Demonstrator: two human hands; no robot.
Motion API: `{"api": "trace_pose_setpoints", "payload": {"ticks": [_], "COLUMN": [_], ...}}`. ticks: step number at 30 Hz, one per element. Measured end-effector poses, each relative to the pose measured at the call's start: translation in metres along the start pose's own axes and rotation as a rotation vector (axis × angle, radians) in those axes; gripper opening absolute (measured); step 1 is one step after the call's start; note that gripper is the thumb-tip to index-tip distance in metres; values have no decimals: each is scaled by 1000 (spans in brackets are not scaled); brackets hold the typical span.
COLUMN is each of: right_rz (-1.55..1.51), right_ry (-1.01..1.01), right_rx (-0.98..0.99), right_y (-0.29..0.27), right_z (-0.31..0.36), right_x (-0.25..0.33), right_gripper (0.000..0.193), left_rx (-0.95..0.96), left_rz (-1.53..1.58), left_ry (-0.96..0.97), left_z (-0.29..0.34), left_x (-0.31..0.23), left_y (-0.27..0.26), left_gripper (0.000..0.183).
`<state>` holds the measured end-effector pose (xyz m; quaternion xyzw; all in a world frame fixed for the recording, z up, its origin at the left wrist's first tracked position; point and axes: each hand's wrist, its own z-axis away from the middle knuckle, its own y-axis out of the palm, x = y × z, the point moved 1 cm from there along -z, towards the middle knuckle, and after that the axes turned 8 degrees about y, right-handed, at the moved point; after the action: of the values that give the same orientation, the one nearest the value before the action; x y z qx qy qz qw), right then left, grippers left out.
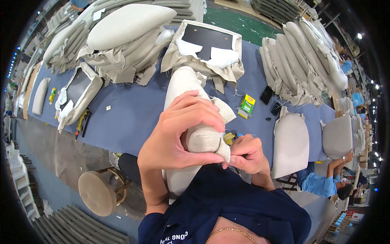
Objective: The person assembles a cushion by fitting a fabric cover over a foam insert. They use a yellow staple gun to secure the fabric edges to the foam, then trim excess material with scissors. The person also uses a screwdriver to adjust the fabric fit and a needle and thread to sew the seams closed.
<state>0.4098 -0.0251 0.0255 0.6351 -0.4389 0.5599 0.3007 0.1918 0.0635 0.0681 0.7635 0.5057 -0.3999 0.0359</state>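
In front of me I hold a beige upholstered cushion (202,137), its rounded end turned toward me. My left hand (170,130) is wrapped round that end, fingers over the top and thumb below. A loose fabric flap (222,149) sticks out at the cushion's right side. My right hand (248,154) is closed at the flap's lower corner, thumb and finger pinching it. Just beyond the right fingers shows a small yellow object (229,137) with a blue bit beside it; its kind is hidden, and I cannot tell whether the right hand holds it.
A blue-grey covered table (126,110) carries stacked beige cushions (122,53) and an upturned cushion (211,38) with a black base. Nearby lie a green-and-yellow box (246,105) and a phone (266,95). A round stool (96,193) stands left; a person in light blue (321,183) works at right.
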Motion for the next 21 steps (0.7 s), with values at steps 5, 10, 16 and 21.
{"api": "trace_pose_setpoints", "payload": {"ticks": [5, 10, 16, 21], "right_rz": [-59, -31, 502, 776], "right_ry": [-4, -7, 185, 754], "right_rx": [-53, 46, -503, -832], "right_y": [10, 8, -62, -197], "right_z": [0, 6, 58, 123], "right_x": [-3, -13, -106, -292], "right_gripper": [20, 18, 12, 19], "left_rx": [8, 68, -136, -65], "left_rz": [-19, -96, -112, -568], "left_ry": [-13, -55, 42, -48], "left_z": [-4, -2, 57, 106], "left_x": [-1, -5, 13, -17], "left_y": [6, -5, -46, -93], "left_gripper": [47, 48, 64, 90]}}
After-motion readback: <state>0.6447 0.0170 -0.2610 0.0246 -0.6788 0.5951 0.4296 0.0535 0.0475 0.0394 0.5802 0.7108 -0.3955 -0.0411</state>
